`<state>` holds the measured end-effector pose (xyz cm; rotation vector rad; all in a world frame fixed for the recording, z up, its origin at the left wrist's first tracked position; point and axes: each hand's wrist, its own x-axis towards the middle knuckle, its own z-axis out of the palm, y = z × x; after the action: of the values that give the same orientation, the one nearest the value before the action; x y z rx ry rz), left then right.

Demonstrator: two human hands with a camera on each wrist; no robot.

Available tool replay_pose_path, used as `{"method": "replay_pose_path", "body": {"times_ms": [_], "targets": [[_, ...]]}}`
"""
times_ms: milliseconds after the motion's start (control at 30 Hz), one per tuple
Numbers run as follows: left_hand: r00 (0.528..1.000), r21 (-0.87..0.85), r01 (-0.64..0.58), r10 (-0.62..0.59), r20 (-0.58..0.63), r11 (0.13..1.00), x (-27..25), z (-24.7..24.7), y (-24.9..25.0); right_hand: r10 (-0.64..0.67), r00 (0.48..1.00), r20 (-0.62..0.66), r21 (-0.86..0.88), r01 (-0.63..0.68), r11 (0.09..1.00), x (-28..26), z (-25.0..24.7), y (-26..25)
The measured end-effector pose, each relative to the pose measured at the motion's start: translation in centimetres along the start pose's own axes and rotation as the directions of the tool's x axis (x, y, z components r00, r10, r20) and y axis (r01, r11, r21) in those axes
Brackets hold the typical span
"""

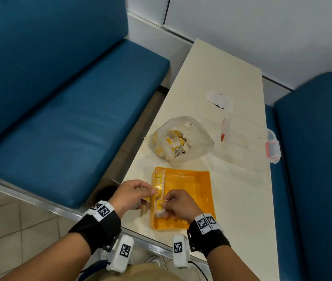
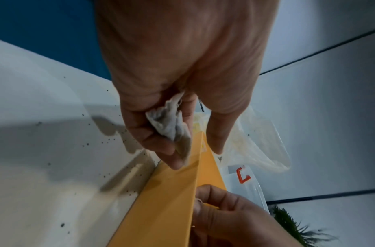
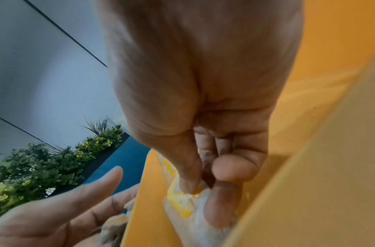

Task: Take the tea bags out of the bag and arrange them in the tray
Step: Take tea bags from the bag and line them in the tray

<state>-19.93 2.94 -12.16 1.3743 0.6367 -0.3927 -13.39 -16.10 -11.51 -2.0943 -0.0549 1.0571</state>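
An orange tray (image 1: pixel 197 187) lies on the cream table near its front edge. A row of yellow-tagged tea bags (image 1: pixel 159 180) stands along the tray's left wall. My right hand (image 1: pixel 166 202) is inside the tray at its near left corner and pinches a tea bag (image 3: pixel 186 202) by its yellow tag. At the tray's left rim, my left hand (image 1: pixel 151 193) holds a crumpled white tea bag (image 2: pixel 172 127) in its curled fingers. Behind the tray sits the open plastic bag (image 1: pixel 195 138) with several more tea bags inside.
A clear plastic box with red clips (image 1: pixel 250 138) stands at the right behind the tray. A white paper wrapper (image 1: pixel 219 100) lies farther back. Blue benches (image 1: pixel 69 118) flank the narrow table (image 1: pixel 238 199). Dark crumbs dot the table left of the tray.
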Motion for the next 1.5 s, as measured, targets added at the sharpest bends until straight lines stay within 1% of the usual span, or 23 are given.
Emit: {"method": "replay_pose_path", "body": {"times_ms": [133, 233, 367, 533, 633, 733, 767, 1033, 1100, 1167, 1267, 1333, 1367, 1433, 1500], "targets": [[0.998, 0.124, -0.039, 0.045, -0.046, 0.992, 0.4, 0.6, -0.6, 0.001, 0.997, -0.074, 0.010, 0.000, 1.000, 0.7, 0.8, 0.0], [0.996, 0.151, -0.055, 0.065, -0.061, 0.987, 0.6, 0.8, -0.6, 0.026, 0.994, -0.105, 0.050, -0.021, 0.999, 1.1, 1.3, 0.0], [0.996, 0.166, -0.051, 0.061, -0.058, 0.985, 0.7, 0.8, -0.5, 0.018, 0.990, -0.137, 0.056, -0.011, 0.998, 1.3, 1.7, -0.3], [0.998, 0.148, -0.036, 0.043, -0.048, 0.988, 0.7, 0.9, -0.1, 0.007, 0.977, -0.215, 0.018, -0.003, 1.000, 1.7, 2.0, -0.8], [0.999, 0.151, -0.022, 0.028, -0.043, 0.988, 0.9, 0.8, -0.1, -0.025, 0.965, -0.260, -0.017, 0.021, 1.000, 1.8, 2.0, -1.1], [0.999, 0.143, -0.010, 0.016, -0.040, 0.990, 0.9, 0.7, -0.1, -0.084, 0.952, -0.296, -0.145, 0.042, 0.989, 2.0, 2.0, -1.1], [0.999, 0.141, -0.009, 0.015, -0.039, 0.990, 0.9, 0.7, -0.1, -0.087, 0.950, -0.299, -0.152, 0.042, 0.988, 2.0, 2.0, -1.2], [1.000, 0.144, 0.008, -0.006, -0.014, 0.990, 0.7, 0.6, 0.1, -0.022, 0.956, -0.294, -0.040, 0.011, 0.999, 2.3, 2.1, -1.0], [1.000, 0.121, 0.020, -0.020, -0.001, 0.992, 0.6, 0.5, 0.4, -0.013, 0.954, -0.299, -0.029, 0.004, 1.000, 2.3, 2.1, -0.9], [0.999, 0.021, 0.036, -0.036, 0.003, 0.999, 0.2, 0.1, 0.7, -0.017, 0.956, -0.292, -0.015, 0.014, 1.000, 2.3, 1.9, -0.9], [1.000, -0.120, 0.028, -0.026, 0.018, 0.992, -0.4, -0.5, 1.3, -0.005, 0.961, -0.277, 0.021, 0.011, 1.000, 1.9, 1.0, -1.0], [0.999, -0.172, 0.026, -0.021, 0.035, 0.985, -0.7, -0.9, 1.5, -0.047, 0.950, -0.310, -0.013, 0.045, 0.999, 1.7, 0.4, -1.1], [0.999, -0.203, 0.031, -0.022, 0.044, 0.979, -0.7, -1.0, 1.5, -0.095, 0.938, -0.332, -0.034, 0.088, 0.996, 1.4, 0.1, -1.3], [0.997, -0.277, 0.052, -0.033, 0.074, 0.959, -0.7, -1.2, 1.6, -0.234, 0.905, -0.355, -0.085, 0.218, 0.972, 0.4, -0.3, -2.1], [0.994, -0.344, 0.076, -0.043, 0.101, 0.936, -0.6, -1.3, 1.6, -0.393, 0.868, -0.302, -0.136, 0.369, 0.919, -1.1, -0.4, -3.4]]}}
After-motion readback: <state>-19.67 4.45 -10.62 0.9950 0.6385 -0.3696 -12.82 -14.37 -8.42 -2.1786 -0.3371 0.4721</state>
